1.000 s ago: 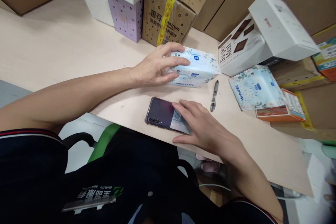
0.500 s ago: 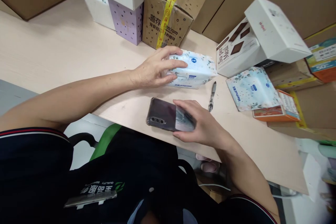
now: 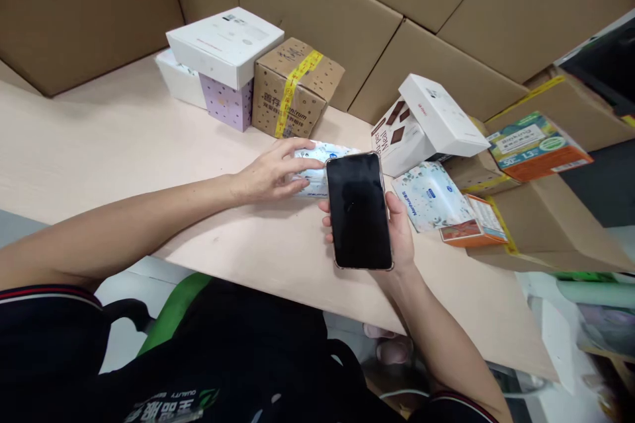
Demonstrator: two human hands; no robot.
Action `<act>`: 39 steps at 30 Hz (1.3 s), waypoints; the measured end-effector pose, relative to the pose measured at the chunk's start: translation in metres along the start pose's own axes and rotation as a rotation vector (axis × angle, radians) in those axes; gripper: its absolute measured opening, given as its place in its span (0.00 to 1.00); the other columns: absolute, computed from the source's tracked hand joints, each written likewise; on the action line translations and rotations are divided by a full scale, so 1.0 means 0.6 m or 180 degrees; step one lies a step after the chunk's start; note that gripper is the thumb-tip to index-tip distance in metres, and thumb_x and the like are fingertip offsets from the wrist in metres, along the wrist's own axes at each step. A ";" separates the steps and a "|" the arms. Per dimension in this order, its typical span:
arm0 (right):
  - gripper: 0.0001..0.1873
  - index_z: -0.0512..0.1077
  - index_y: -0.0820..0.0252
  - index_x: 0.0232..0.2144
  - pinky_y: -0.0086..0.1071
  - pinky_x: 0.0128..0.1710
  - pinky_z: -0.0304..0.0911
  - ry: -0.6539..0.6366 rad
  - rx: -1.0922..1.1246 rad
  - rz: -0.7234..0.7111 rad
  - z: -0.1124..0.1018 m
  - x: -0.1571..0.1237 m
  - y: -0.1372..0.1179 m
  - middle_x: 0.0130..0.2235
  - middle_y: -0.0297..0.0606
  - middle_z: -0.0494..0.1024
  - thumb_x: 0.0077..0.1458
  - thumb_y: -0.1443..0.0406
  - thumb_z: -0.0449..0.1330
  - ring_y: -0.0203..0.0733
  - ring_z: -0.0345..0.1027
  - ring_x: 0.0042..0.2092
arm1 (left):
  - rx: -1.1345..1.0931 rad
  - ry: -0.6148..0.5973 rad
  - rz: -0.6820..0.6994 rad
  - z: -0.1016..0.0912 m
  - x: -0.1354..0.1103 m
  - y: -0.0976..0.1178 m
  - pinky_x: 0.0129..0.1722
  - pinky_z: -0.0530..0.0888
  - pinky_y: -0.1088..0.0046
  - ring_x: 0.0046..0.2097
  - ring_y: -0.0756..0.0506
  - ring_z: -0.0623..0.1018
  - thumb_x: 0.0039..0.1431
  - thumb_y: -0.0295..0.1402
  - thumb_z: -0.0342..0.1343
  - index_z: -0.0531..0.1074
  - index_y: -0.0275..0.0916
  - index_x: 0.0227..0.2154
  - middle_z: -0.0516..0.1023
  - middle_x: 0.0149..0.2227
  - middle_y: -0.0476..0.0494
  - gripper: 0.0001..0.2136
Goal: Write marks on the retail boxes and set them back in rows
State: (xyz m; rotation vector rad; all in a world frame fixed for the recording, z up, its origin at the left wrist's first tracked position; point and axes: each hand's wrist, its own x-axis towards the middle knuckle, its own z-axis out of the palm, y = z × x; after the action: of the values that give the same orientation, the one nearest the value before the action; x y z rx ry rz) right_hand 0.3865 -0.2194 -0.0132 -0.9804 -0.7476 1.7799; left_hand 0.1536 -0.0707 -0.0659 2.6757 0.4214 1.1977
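My right hand [image 3: 401,238] grips a smartphone [image 3: 360,211] in a clear case, its dark screen facing up toward me. The thumb lies along the right edge and the fingertips show at the left edge. My left hand [image 3: 275,173] rests with spread fingers on the left end of a pale blue floral tissue pack [image 3: 310,175] on the table. The phone covers the right part of that pack. Right of my right hand, a second tissue pack [image 3: 434,195] leans on an orange and white box [image 3: 476,228].
Behind my left hand stand a brown taped carton [image 3: 292,92], a purple box [image 3: 225,102] and a white box [image 3: 228,46]. To the right are a tilted white box [image 3: 441,112], a chocolate-pictured box [image 3: 397,142] and an orange-green box [image 3: 538,145]. Large cardboard cartons [image 3: 317,26] line the back.
My right hand has turned the phone from back side up to screen side up and raised it in front of the tissue pack. My left hand stays on the pack. The view has shifted.
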 end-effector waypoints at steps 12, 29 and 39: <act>0.35 0.75 0.61 0.54 0.43 0.44 0.75 0.0067 0.0708 0.0221 0.010 -0.003 -0.003 0.53 0.47 0.82 0.63 0.45 0.44 0.48 0.78 0.46 | 0.0045 -0.0007 0.0091 -0.003 0.001 0.004 0.61 0.74 0.52 0.64 0.36 0.71 0.67 0.32 0.59 0.71 0.43 0.58 0.66 0.62 0.33 0.17; 0.33 0.77 0.59 0.53 0.43 0.45 0.75 -0.0264 0.0747 0.0025 0.008 0.007 0.002 0.53 0.43 0.83 0.64 0.45 0.46 0.46 0.78 0.46 | -0.0319 0.0022 0.0066 -0.003 0.000 0.002 0.61 0.75 0.54 0.63 0.38 0.72 0.68 0.36 0.59 0.74 0.44 0.55 0.69 0.61 0.33 0.15; 0.30 0.77 0.59 0.52 0.43 0.44 0.76 -0.0202 0.0815 -0.0055 0.004 0.007 0.000 0.52 0.45 0.83 0.64 0.46 0.49 0.46 0.79 0.45 | -0.0377 0.0014 0.0236 0.002 0.001 0.008 0.60 0.75 0.54 0.62 0.38 0.73 0.68 0.35 0.59 0.75 0.43 0.55 0.69 0.61 0.32 0.15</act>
State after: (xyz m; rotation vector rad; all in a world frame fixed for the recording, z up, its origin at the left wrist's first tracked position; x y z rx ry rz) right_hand 0.3833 -0.2153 -0.0133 -0.7479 -0.5481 1.8454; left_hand 0.1557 -0.0748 -0.0647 2.6087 0.2457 1.2088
